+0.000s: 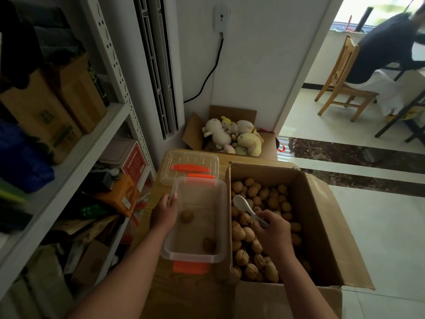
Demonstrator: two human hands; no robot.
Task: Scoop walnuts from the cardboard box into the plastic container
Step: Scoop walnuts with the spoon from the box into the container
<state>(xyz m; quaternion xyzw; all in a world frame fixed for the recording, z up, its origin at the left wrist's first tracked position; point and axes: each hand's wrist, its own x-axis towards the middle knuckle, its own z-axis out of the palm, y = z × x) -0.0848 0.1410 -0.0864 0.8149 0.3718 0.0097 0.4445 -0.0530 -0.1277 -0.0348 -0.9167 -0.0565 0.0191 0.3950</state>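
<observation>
An open cardboard box [322, 217] full of walnuts [269, 199] stands at the right. Left of it sits a clear plastic container [220, 226] with orange clips, holding two walnuts [186, 216]. My left hand [164, 212] grips the container's left rim, thumb over the edge. My right hand [273, 233] holds the handle of a white plastic spoon [242, 203] over the walnuts in the box; the spoon's bowl is empty and points away from me.
The container's clear lid [190, 166] with an orange handle lies behind it on the wooden surface [184, 295]. A metal shelf [69, 157] crowded with boxes stands at the left. A box of plush toys [232, 134] is behind. A person sits on a chair [345, 88] far right.
</observation>
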